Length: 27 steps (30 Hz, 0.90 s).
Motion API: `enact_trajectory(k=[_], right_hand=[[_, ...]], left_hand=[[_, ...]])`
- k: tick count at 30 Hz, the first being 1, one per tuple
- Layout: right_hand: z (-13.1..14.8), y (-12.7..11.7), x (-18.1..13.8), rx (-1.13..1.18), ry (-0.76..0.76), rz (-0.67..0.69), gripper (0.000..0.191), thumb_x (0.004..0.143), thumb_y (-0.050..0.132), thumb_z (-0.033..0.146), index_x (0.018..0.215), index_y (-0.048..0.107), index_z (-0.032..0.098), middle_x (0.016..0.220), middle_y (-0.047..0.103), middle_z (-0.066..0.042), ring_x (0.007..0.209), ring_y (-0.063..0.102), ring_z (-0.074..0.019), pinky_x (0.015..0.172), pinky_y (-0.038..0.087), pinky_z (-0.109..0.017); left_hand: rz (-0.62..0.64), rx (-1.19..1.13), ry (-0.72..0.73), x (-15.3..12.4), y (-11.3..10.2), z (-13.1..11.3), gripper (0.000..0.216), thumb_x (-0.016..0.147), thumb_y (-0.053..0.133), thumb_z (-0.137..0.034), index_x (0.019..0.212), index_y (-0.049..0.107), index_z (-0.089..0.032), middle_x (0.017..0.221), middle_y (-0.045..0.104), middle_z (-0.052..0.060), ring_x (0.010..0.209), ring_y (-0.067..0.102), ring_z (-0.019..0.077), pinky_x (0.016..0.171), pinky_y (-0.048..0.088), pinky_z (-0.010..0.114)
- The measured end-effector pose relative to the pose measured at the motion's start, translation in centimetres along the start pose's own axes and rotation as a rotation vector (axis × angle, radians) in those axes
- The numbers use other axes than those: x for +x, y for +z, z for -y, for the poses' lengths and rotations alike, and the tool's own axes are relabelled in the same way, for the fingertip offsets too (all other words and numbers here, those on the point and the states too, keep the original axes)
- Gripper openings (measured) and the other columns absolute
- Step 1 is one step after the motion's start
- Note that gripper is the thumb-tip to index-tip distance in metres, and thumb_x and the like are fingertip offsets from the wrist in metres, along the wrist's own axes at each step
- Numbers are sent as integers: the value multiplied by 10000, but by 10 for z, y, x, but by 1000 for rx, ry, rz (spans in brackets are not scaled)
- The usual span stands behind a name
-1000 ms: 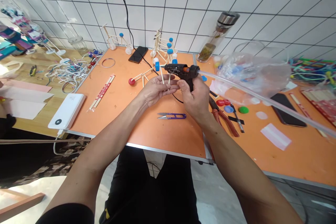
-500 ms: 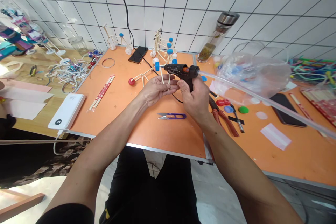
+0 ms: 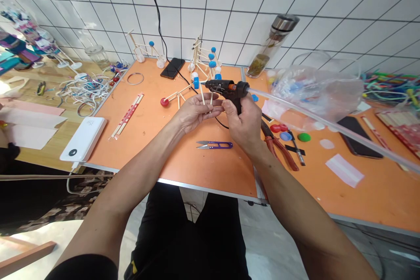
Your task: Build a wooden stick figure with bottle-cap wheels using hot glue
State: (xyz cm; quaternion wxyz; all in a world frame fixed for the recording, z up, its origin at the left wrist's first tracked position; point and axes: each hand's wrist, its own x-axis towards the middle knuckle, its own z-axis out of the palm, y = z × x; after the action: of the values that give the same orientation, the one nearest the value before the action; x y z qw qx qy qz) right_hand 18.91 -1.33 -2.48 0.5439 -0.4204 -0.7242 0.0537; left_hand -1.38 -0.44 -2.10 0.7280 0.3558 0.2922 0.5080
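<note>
My right hand point(image 3: 243, 123) grips a black hot glue gun point(image 3: 226, 87) with a long clear glue stick point(image 3: 328, 123) trailing out to the right. Its nozzle points left over short wooden sticks point(image 3: 206, 96) that my left hand point(image 3: 194, 111) holds pinched upright between its fingers. Both hands meet above the orange table point(image 3: 183, 157), just in front of a stick figure with a red cap point(image 3: 165, 102) and a blue cap point(image 3: 196, 82).
Purple snips point(image 3: 215, 144) lie below my hands, red-handled pliers point(image 3: 278, 146) to the right. Loose bottle caps point(image 3: 304, 137), a plastic bag point(image 3: 315, 92), two phones point(image 3: 359, 142), a glass bottle point(image 3: 272, 46), wrapped chopsticks point(image 3: 127, 116) and a white power bank point(image 3: 83, 138) lie around.
</note>
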Motion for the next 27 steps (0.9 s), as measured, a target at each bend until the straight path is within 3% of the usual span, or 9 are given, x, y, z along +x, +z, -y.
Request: enact_trajectory(k=[27], right_hand=[[2,-1,1,17,3,10,589,1191,524,834,1204,731,283,1016,800,-90,871,744,-319,785,630,-480]], left_hand=[[-19,14,-1,0,2,-1,285,991,832,30,1214,849,-147,1235,947,137,1101,952,241,1266,691,446]])
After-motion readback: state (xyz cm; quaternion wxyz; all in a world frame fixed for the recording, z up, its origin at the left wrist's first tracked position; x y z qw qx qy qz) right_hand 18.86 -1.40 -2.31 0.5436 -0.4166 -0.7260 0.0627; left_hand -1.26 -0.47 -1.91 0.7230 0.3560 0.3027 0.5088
